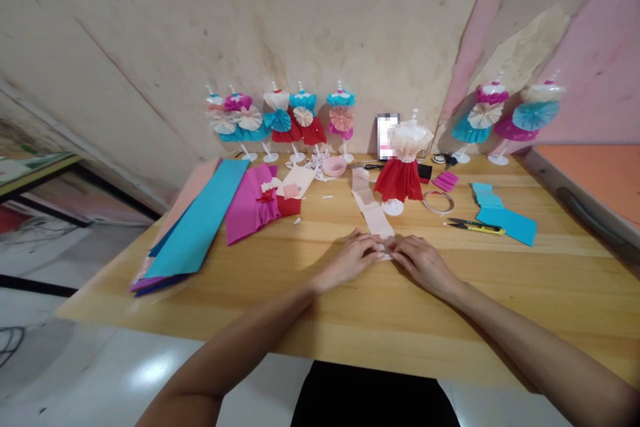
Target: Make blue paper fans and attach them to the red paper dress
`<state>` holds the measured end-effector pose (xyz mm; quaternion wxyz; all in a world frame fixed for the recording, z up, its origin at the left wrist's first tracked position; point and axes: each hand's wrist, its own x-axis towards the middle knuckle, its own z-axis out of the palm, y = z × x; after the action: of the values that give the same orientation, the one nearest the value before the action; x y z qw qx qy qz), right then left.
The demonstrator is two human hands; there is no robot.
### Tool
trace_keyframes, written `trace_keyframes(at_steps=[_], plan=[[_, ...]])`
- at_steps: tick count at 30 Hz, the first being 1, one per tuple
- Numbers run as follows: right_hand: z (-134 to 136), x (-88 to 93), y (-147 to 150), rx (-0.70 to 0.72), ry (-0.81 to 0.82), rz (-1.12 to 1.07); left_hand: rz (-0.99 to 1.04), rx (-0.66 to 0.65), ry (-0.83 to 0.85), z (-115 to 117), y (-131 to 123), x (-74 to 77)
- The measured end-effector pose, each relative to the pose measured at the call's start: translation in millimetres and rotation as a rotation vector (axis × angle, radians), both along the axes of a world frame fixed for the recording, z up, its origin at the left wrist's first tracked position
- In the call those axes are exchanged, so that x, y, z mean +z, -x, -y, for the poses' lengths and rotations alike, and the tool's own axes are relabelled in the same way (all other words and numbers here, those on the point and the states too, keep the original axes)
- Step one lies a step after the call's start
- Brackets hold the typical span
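Note:
A long strip of pale pink crepe paper [375, 212] lies on the wooden table, running away from me with several creases across it. At its near end, my left hand [357, 255] pinches the left edge with closed fingers. Opposite it, my right hand [419, 260] has its fingers closed on the right edge of the same end. Small folds show between the fingertips. Just beyond the hands stands a mini mannequin [403, 163] in a cream top and red paper skirt, its white base beside the strip.
Stacked crepe paper sheets [197, 227] and magenta paper [250, 207] lie at left. Yellow thread snips [477, 225], blue paper [510, 223] and a tape roll [439, 202] are at right. Along the wall stand several dressed mannequins [302, 117], a pink bowl [334, 167] and a phone [387, 137].

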<state>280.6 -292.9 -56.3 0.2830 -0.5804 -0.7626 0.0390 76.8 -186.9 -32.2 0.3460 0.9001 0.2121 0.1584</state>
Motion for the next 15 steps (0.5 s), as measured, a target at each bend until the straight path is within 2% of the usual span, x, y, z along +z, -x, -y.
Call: trace_keyframes(at_steps=[5,15], plan=[[1.2,2.3,1.7,-0.003,-0.006,-0.004,-0.005,-0.008,-0.015,-0.6,0.5,0.2],[1.3,-0.8,1.6,0.007,0.0,-0.044,0.026,0.001,0.07,0.8,0.6,5.8]])
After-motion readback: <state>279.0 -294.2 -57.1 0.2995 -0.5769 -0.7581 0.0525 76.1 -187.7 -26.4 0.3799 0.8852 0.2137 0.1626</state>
